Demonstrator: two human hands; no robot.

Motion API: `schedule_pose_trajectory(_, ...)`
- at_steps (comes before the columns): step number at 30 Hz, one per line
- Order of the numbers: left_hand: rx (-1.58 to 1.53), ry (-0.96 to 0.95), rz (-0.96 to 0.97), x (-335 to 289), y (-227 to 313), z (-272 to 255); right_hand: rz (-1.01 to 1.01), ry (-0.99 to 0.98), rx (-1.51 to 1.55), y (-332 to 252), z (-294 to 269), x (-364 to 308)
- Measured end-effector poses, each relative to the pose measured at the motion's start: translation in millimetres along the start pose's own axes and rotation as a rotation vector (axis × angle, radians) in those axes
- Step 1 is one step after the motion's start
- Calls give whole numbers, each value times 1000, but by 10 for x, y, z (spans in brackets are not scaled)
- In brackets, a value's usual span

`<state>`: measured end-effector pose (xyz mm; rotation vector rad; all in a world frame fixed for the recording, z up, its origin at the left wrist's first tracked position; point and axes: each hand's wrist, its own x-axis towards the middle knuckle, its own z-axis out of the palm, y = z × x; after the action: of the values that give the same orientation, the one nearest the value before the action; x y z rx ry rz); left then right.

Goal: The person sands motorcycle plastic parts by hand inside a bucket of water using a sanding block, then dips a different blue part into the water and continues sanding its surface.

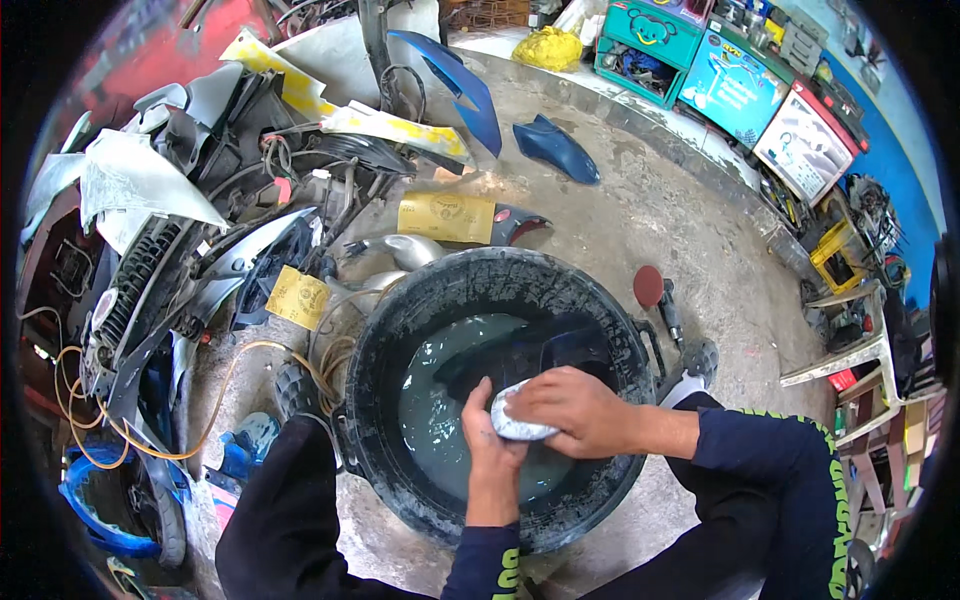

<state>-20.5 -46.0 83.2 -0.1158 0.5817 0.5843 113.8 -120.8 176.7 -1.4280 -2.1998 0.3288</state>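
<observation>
Both the left hand (492, 455) and the right hand (572, 405) grasp a pale block (515, 428) above a black tub (480, 287): the left cups its side, thumb up, while the right's fingers bend across its top. What the left's hidden fingers do beneath, I can't say. Cloudy water (432, 430) fills the bottom, and a dark panel (575, 345) sits in the tub just beyond the hands. Right of the tub, a red-disc tool (672, 316) lies on the floor (730, 310); yellow paper (447, 217) lies past the far rim.
</observation>
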Motion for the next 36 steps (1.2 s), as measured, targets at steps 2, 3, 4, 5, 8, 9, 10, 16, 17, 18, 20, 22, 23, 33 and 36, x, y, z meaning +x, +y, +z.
schedule_pose_trajectory(2, 93, -101, -80, 30, 130, -132, -64, 4, 10, -4, 62, -50)
schedule_pose_trajectory(3, 118, -80, -70, 26, 152, -113, -91, -50, -30, 54, 28, -63)
schedule_pose_trajectory(4, 143, -59, -60, 31, 167, -80, -48, -33, -74, 109, 18, -54)
schedule_pose_trajectory(5, 178, -6, 22, 33, 168, -79, -26, -26, -119, 217, 75, -68)
schedule_pose_trajectory(8, 129, -82, 45, -32, 108, 47, 42, -27, -194, 275, 144, -84)
schedule_pose_trajectory(9, 130, -81, 48, -52, 82, 56, 66, -13, -196, 226, 184, -80)
schedule_pose_trajectory(10, 72, -59, 101, -70, 41, 56, 91, 1, -198, 176, 216, -73)
schedule_pose_trajectory(16, -11, -11, 68, -77, 93, 60, -30, -4, -46, 94, 220, -70)
schedule_pose_trajectory(17, 18, 22, 121, -39, 93, 32, -67, -9, -14, 133, 223, -78)
schedule_pose_trajectory(18, 16, 26, 127, -38, 97, 14, -72, -11, -9, 138, 220, -84)
schedule_pose_trajectory(20, 74, 16, 122, -50, 117, -38, -90, -53, 2, 104, 206, -80)
schedule_pose_trajectory(22, 133, -40, 119, -81, 148, -4, -76, -23, -24, 34, 201, -99)
schedule_pose_trajectory(23, 262, -79, 121, -114, 166, 20, -65, -38, -39, 5, 182, -102)
schedule_pose_trajectory(33, 314, -105, 49, -19, 159, -93, -81, -7, -76, 63, 102, 1)
schedule_pose_trajectory(36, 266, -78, 34, -31, 138, -29, 118, 16, -102, 299, 41, -65)
